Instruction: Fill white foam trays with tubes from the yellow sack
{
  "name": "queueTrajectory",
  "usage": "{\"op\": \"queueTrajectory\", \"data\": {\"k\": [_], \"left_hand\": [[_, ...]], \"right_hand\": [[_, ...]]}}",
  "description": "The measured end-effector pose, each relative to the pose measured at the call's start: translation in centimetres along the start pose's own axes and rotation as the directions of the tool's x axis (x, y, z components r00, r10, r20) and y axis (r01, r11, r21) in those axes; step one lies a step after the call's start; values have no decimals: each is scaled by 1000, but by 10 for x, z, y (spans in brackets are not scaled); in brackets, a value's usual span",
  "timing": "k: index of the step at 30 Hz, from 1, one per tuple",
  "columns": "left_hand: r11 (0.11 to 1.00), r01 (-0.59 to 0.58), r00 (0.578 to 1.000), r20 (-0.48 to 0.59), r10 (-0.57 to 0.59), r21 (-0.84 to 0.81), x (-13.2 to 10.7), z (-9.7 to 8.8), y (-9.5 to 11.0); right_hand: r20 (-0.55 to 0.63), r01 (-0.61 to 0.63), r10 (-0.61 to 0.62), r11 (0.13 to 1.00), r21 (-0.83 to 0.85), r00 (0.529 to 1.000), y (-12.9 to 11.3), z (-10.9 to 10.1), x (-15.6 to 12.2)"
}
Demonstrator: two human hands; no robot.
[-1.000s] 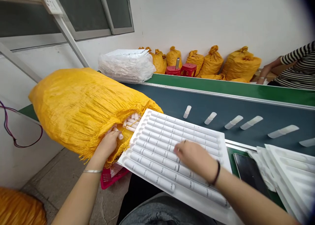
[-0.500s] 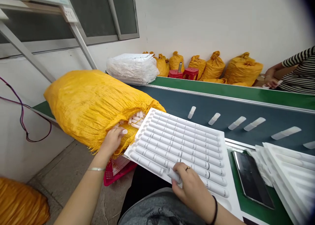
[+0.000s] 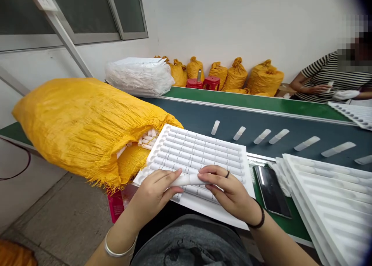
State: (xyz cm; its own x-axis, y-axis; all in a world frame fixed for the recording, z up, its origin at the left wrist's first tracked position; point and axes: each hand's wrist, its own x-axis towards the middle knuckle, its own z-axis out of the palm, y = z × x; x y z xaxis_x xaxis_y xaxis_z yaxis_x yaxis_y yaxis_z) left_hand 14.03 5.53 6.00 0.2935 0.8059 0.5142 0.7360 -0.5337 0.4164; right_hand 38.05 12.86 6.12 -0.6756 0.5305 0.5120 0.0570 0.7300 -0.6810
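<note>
Over the white tray, my left hand (image 3: 158,190) and my right hand (image 3: 229,188) meet at a short white plastic tube (image 3: 186,180). Fingers of both hands are closed on it, the left at one end and the right at the other. A seam shows between the two halves; whether they are joined or just touching I cannot tell. Beneath lies the white tray (image 3: 244,151), its grooves filled with rows of similar white tubes marked with small dark print. At the left, a yellow woven sack (image 3: 87,118) lies on its side, with loose white tubes (image 3: 148,138) in its mouth.
White tubes (image 3: 279,136) stand spaced along the dark conveyor belt (image 3: 200,120). To the right are a phone (image 3: 271,190) and stacked white trays (image 3: 325,204). Across the belt sits a co-worker in a striped top (image 3: 325,70). Tied yellow sacks (image 3: 236,74) line the wall.
My left hand has come from the sack's mouth, my right from the tray's near edge, each with a white piece; the hands now meet over the tray. The view has swung right.
</note>
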Motion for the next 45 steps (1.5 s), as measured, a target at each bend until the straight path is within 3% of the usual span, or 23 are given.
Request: {"op": "queueTrajectory", "data": {"k": [3,8,10,19,26,30,33,39,42,44,45], "left_hand": [[999,-12,1000,2,12,-46,4,0,8],[973,180,981,92,-168,-142,11,0,13],[960,202,975,130,-179,-195,12,0,11],[1000,1,1000,-24,-2,-26,15,11,15],[982,-131,990,-33,137,139,18,16,17],[983,-51,999,-3,53,179,15,20,16],[977,-52,999,-3,54,205,13,22,13],[971,-87,996,31,82,222,-2,27,1],[970,-38,995,97,15,239,-14,27,-17],[954,140,984,66,-163,266,-21,20,-41],[915,277,954,28,-298,293,-24,14,-58]], "right_hand": [[37,31,-32,999,15,999,0,-8,-1],[-43,18,-19,1000,-15,999,7,-8,-5],[-57,-11,9,1000,-22,998,10,-8,-6],[-95,-139,132,988,-64,987,15,-14,-6],[6,-370,373,918,143,928,11,-10,-5],[31,-265,264,964,18,964,10,-12,1],[63,-197,200,979,-61,978,8,-13,6],[244,-180,208,975,-131,947,13,2,18],[372,-104,213,951,-292,904,34,13,36],[304,-183,351,865,-467,885,60,13,57],[213,-276,445,797,-538,870,76,10,71]]}}
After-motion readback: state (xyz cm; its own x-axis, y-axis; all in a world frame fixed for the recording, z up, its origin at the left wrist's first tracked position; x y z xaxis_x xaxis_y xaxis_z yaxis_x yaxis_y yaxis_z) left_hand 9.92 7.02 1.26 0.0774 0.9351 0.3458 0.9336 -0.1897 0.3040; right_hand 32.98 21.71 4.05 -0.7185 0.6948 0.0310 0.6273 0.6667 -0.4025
